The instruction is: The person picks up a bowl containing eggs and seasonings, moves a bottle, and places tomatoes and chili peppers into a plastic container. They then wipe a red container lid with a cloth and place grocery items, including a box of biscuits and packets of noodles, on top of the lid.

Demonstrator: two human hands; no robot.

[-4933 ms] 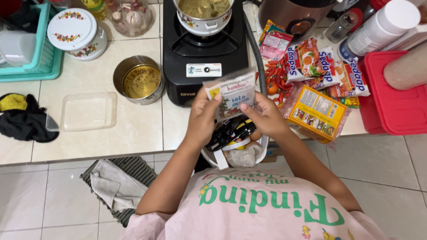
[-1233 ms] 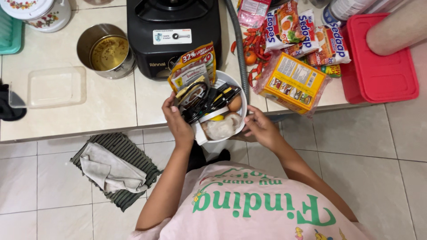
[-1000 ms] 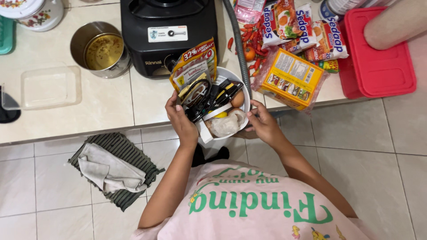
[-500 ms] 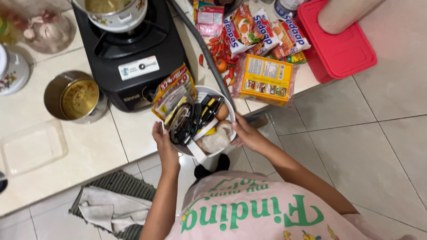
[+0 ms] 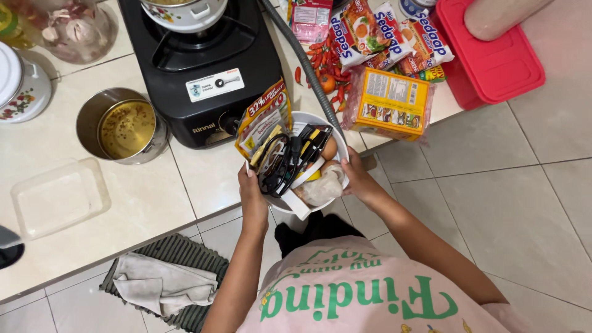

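The big grey tiled floor (image 5: 530, 203) spreads out below a cream tiled desk (image 5: 148, 197). A black gas stove (image 5: 197, 68) sits on the desk, with a round silver metal pot (image 5: 123, 126) just beside it and a flat red plastic lid (image 5: 493, 55) far off at the edge. A grey rag (image 5: 161, 285) lies on the floor. The left hand (image 5: 254, 200) and the right hand (image 5: 357, 182) both hold a round white bowl (image 5: 301, 206) full of packets at the desk's edge
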